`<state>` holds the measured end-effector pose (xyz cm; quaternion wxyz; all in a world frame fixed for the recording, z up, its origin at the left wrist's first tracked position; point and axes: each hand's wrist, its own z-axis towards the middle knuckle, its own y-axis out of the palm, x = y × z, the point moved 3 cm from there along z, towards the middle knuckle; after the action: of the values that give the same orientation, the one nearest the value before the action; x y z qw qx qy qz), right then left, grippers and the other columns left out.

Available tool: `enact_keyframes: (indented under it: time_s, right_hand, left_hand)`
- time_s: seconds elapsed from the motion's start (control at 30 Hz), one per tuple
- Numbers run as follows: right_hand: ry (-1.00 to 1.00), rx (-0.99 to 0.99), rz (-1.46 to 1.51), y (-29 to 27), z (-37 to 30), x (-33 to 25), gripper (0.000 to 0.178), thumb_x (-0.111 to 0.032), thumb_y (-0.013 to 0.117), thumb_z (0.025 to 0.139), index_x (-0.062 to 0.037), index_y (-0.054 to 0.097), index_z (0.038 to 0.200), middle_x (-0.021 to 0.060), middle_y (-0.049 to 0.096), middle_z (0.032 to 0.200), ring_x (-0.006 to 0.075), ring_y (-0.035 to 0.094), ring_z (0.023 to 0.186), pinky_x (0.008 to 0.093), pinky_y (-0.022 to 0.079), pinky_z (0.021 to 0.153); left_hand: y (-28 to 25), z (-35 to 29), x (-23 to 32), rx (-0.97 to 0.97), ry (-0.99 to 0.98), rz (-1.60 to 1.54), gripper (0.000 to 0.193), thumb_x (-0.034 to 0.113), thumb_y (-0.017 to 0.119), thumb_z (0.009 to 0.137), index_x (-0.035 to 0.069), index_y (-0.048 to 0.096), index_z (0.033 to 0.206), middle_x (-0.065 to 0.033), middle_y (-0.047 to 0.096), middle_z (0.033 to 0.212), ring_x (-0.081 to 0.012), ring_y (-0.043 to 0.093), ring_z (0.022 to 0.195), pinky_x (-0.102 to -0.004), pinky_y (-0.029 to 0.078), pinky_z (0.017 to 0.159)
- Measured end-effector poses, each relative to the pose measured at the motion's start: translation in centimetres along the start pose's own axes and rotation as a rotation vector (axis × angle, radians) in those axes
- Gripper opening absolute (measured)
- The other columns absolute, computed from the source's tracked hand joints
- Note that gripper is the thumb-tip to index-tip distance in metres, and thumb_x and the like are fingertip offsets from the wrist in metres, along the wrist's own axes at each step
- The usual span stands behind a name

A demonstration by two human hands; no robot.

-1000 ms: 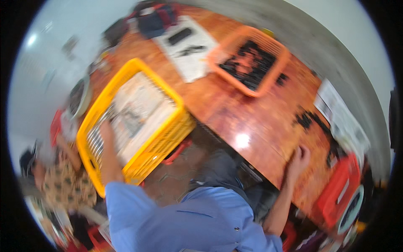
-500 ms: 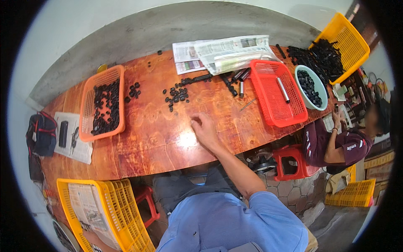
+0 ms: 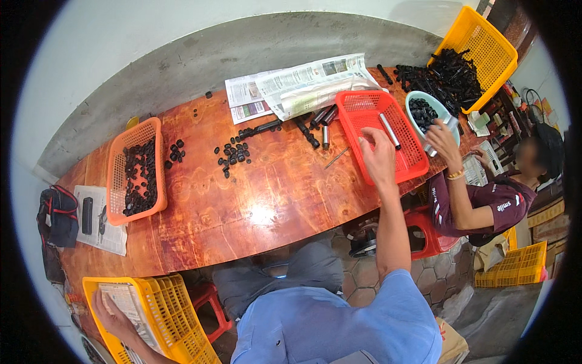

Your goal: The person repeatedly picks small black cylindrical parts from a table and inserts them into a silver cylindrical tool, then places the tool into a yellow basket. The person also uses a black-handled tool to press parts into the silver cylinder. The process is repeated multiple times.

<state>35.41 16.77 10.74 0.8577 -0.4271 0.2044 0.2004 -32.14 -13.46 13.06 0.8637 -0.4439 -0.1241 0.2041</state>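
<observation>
Newspaper (image 3: pixel 130 307) lies in the yellow crate (image 3: pixel 173 303) at our left, and our left hand (image 3: pixel 110 316) rests over it with fingers outstretched; we cannot tell whether they grip the sheet. Our right hand (image 3: pixel 379 159) is over the red basket (image 3: pixel 413 171), half open, fingers bent, with nothing visibly held. One silver tube (image 3: pixel 390 131) lies in that basket, just beside the hand; contact is unclear.

We judge the tube likely to roll if knuckles nudge it, since it looks round and smooth. The basket sits near the edge of the desk (image 3: pixel 200 233), so a pull toward us could tip it. A co-worker's hand (image 3: pixel 444 144) is close by, so the two could bump. Pressing hard on the newspaper might crease or tear it.
</observation>
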Motion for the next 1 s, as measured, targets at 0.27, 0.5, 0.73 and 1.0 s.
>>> enact_keyframes:
  time_s: [0.27,0.5,0.73,1.0]
  right_hand:
    - [0.297,-0.291,-0.134,0.0,-3.0,2.8,0.034,-0.024,0.069,0.086,-0.004,0.067,0.113,0.0192,0.07,0.105,0.0369,0.066,0.101,0.047,0.052,0.083]
    - [0.205,-0.191,-0.038,-1.0,-2.7,5.0,0.026,-0.025,0.068,0.088,-0.0037,0.071,0.103,0.02,0.071,0.097,0.0372,0.068,0.092,0.045,0.052,0.08]
    - [0.285,-0.018,-0.242,-4.6,1.5,8.4,0.021,-0.017,0.063,0.087,-0.0021,0.072,0.099,0.0233,0.07,0.094,0.0383,0.068,0.091,0.0455,0.052,0.079]
    - [0.427,-0.28,-0.551,-1.4,5.0,18.8,0.026,-0.012,0.057,0.084,0.001,0.071,0.102,0.0296,0.067,0.103,0.0451,0.064,0.102,0.0501,0.051,0.09]
  left_hand:
    - [3.9,-2.6,15.1,-0.125,0.154,-0.53,0.022,0.001,0.061,0.092,-0.004,0.063,0.113,-0.02,0.063,0.119,-0.0359,0.06,0.112,-0.0415,0.047,0.097]
    - [9.6,-4.5,24.1,-0.294,0.131,-0.874,0.021,0.002,0.064,0.089,-0.001,0.066,0.11,-0.0174,0.064,0.115,-0.0333,0.062,0.107,-0.0396,0.049,0.094]
    - [13.9,-3.7,27.6,-0.404,0.014,-1.049,0.02,0.003,0.062,0.09,-0.002,0.067,0.108,-0.0172,0.063,0.116,-0.032,0.061,0.106,-0.0381,0.048,0.094]
    - [15.7,-4.5,28.2,-0.237,0.21,-0.898,0.014,0.004,0.064,0.089,-0.001,0.068,0.101,-0.0168,0.063,0.11,-0.0346,0.059,0.103,-0.0404,0.047,0.091]
